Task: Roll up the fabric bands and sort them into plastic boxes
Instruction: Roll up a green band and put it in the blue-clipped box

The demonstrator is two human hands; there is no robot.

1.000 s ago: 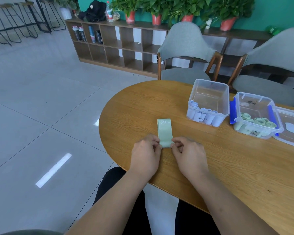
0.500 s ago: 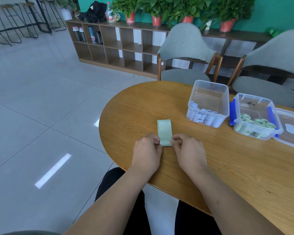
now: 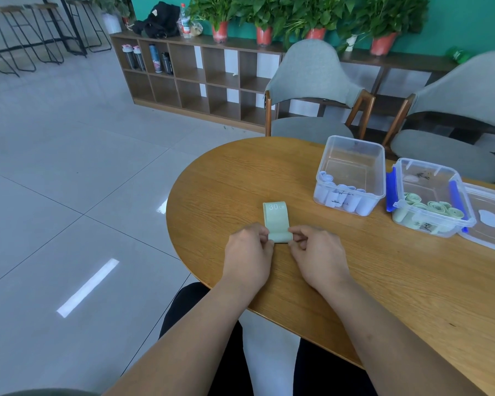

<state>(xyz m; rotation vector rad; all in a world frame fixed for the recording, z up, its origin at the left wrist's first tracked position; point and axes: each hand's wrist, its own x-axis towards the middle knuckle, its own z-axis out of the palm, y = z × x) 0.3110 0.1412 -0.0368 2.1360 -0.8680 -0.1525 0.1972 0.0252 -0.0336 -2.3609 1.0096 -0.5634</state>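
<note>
Entry: band (image 3: 276, 221), pale green, marked 30 LB, laid flat on the table (image 3: 383, 281) close to the person's edge; the near end is wound into a small roll, the far end lies free. The roll is pinched at its two ends by the left hand (image 3: 247, 255) and the right hand (image 3: 317, 255), fingers curled narrow against the thumbs. To the right, well apart from the band, are set the white-roll box (image 3: 352, 151), the green-roll box (image 3: 423, 170) and, beside the latter, a loose lid (image 3: 492, 224). Risks, as judged: the roll may be wound skew and telescoped if one side is advanced faster. The coil may be sprung open if the pinch is eased early, the fabric appearing elastic. The free tail may be dragged rather than rolled. The finished roll may be misplaced in the white-roll box, which stands nearer.
</note>
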